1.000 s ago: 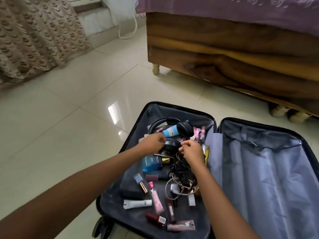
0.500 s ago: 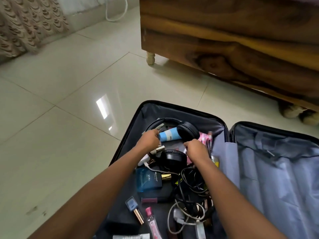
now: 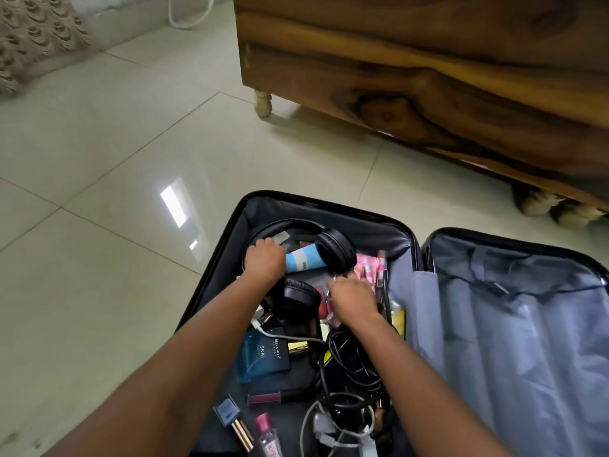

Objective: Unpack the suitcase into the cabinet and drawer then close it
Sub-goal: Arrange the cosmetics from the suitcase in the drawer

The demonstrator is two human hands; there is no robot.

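Observation:
The black suitcase [image 3: 227, 245] lies open on the floor. Its left half holds black headphones [image 3: 334, 249], a blue tube [image 3: 304, 260], a blue perfume box [image 3: 263, 356], pink cosmetics [image 3: 369, 263], lipsticks and tangled cables [image 3: 349, 367]. My left hand [image 3: 265, 258] sits knuckles up inside the headphone band, fingers curled at the left end of the blue tube. My right hand [image 3: 354, 296] reaches down among the pink cosmetics beside the lower ear cup [image 3: 298, 296]; its fingertips are hidden. The right half [image 3: 514, 324] shows only grey lining.
A wooden bed frame [image 3: 428, 77] on short legs stands just beyond the suitcase. Pale floor tiles [image 3: 115, 192] spread to the left. A patterned curtain [image 3: 36, 37] hangs at the far left, and a white cable [image 3: 188, 18] lies by the wall.
Both hands have moved further up the suitcase, from the middle clutter to the headphones and blue tube. The view has tilted down and moved closer.

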